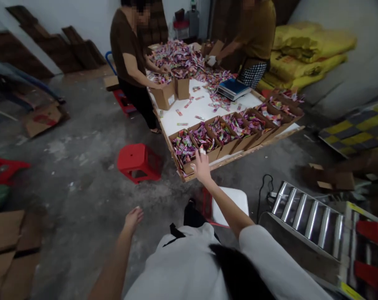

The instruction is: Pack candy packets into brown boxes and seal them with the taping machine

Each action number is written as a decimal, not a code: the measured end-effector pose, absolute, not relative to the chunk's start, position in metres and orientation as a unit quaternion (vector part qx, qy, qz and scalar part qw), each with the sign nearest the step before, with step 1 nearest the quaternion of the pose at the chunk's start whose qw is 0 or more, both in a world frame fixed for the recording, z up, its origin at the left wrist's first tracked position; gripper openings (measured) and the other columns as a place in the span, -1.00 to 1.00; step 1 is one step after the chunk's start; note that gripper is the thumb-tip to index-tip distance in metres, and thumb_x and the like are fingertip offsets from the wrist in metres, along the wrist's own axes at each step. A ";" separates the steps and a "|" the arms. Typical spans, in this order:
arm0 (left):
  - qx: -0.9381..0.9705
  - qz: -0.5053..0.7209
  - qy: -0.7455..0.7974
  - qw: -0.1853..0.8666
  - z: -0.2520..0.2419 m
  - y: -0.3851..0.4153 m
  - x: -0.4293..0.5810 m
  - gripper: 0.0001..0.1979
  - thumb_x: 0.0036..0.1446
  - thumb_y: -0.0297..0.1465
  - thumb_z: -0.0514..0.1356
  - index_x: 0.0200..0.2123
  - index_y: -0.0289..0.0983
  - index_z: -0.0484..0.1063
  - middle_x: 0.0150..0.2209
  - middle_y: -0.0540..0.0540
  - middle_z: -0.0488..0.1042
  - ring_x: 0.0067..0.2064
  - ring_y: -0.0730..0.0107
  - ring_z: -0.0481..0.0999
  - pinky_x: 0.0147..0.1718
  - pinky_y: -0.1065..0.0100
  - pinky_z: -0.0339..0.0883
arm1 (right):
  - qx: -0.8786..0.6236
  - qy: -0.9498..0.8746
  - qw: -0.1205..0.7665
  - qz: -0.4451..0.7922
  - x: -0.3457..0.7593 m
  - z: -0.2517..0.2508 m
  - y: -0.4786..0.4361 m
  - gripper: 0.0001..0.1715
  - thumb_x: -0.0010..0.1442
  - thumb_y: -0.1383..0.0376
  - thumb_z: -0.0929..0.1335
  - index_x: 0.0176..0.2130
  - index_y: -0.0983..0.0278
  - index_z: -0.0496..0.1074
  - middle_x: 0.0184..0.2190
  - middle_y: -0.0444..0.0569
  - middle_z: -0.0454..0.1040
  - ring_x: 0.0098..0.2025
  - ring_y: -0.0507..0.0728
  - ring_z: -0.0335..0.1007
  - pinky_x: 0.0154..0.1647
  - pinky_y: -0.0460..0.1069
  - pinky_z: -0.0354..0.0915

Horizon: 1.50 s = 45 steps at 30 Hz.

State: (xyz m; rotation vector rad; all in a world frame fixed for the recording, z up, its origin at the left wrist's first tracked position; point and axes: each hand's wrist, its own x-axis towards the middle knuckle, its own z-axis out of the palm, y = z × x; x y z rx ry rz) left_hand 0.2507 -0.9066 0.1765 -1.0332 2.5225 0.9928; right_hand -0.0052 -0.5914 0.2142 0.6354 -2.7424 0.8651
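My right hand (202, 164) reaches forward to the near edge of the table, fingers apart, at the front of the open cardboard boxes. White wrapping shows on its fingertips. Just beyond it stand a box (189, 167) at the left end and its neighbour, both filled with small purple and pink packets (183, 146). Whether the fingers touch the cardboard I cannot tell. Low on the left, my left hand (133, 218) hangs over the floor with its fingers curled together and nothing visible in them.
Several filled boxes line the white table (173, 121); a packet heap (179, 56) and a blue-topped scale (234, 88) lie behind. Two people work there. Around me are a red stool (133, 160), a white-topped seat (231, 205), a roller conveyor (307, 218) and yellow sacks (307, 46).
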 end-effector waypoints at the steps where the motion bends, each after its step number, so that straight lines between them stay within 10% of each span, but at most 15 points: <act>1: -0.354 0.341 0.864 0.108 0.179 -0.905 0.222 -0.70 0.43 -0.25 0.02 -0.08 -0.32 0.45 -0.28 -0.13 0.57 -0.22 0.30 0.64 -0.27 0.30 0.56 | 0.237 -0.923 0.092 0.288 -0.022 0.219 -0.608 -0.24 0.45 0.14 0.22 0.46 0.44 0.01 0.43 0.33 0.07 0.45 0.40 -0.07 0.45 0.29 -0.09; 11: -0.215 0.291 0.928 -0.086 0.251 -0.945 -0.026 -0.55 0.25 -0.23 0.12 0.14 -0.31 0.37 0.19 -0.35 0.36 0.33 0.02 0.26 0.32 -0.04 0.22 | 0.309 -0.925 -0.074 0.206 -0.096 0.187 -0.678 -0.23 0.45 0.04 0.21 0.45 0.35 0.06 0.43 0.30 0.12 0.46 0.38 -0.02 0.46 0.29 -0.12; 20: 0.182 0.171 0.952 0.176 0.241 -0.896 -0.220 -0.77 0.14 -0.29 0.16 -0.15 -0.26 0.34 -0.21 -0.14 0.46 -0.17 0.18 0.50 -0.09 0.21 0.41 | 0.249 -0.930 -0.114 0.244 -0.098 0.164 -0.682 -0.23 0.37 0.06 0.32 0.44 0.20 0.12 0.42 0.15 0.18 0.44 0.32 0.05 0.49 0.26 -0.14; 29: 0.431 0.058 0.825 0.361 0.230 -0.866 -0.255 -0.45 0.11 0.14 0.16 -0.19 -0.23 0.26 -0.28 -0.16 0.45 -0.21 0.06 0.50 -0.18 0.19 0.31 | -0.001 -0.797 -0.130 0.590 -0.104 0.160 -0.690 -0.65 0.31 0.15 0.35 -0.02 0.18 0.62 0.10 0.00 0.57 0.19 0.23 0.40 0.26 0.12 0.26; 38: 0.572 0.030 0.703 0.421 0.234 -0.888 -0.260 -0.14 -0.24 0.27 0.33 -0.07 -0.27 0.34 -0.02 -0.32 0.40 0.00 -0.12 0.42 -0.03 0.08 0.34 | -0.167 -0.706 -0.008 0.688 -0.106 0.172 -0.691 -0.23 0.40 -0.12 0.12 -0.25 0.39 0.61 -0.51 -0.02 0.53 -0.47 0.05 0.37 -0.40 -0.09 0.32; 45: 0.551 -0.035 0.707 0.442 0.232 -0.861 -0.266 -0.39 0.02 0.20 0.21 -0.17 -0.24 0.44 -0.15 -0.19 0.51 -0.17 0.08 0.50 -0.22 0.24 0.31 | -0.229 -0.714 0.041 0.660 -0.067 0.195 -0.707 -0.42 0.28 -0.10 0.30 -0.41 0.31 0.57 -0.47 -0.07 0.55 -0.39 0.08 0.44 -0.25 -0.05 0.36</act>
